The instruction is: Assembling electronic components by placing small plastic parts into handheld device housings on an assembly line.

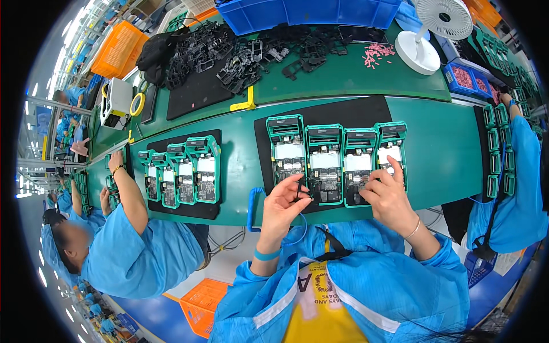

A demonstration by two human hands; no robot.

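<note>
My left hand (281,204) is closed, thumb and fingers pinching a slim black piece (298,187) in front of the leftmost green-framed circuit board unit (287,150). My right hand (390,197) hovers over the lower parts of the two right-hand units, the third (359,163) and the rightmost (392,137). Its index finger points upward, while the thumb and other fingers bend together at the third unit's edge; whatever they hold is hidden. Between them lies the second unit (325,160). Each unit carries a white panel and a black part at its top.
Another row of green-framed units (184,174) lies to the left on a black mat. Black plastic frames (246,63) are heaped at the back, near small pink pieces (377,54) and a white fan (420,48). Co-workers sit on both sides. A coiled blue cord (251,208) hangs at the table's front edge.
</note>
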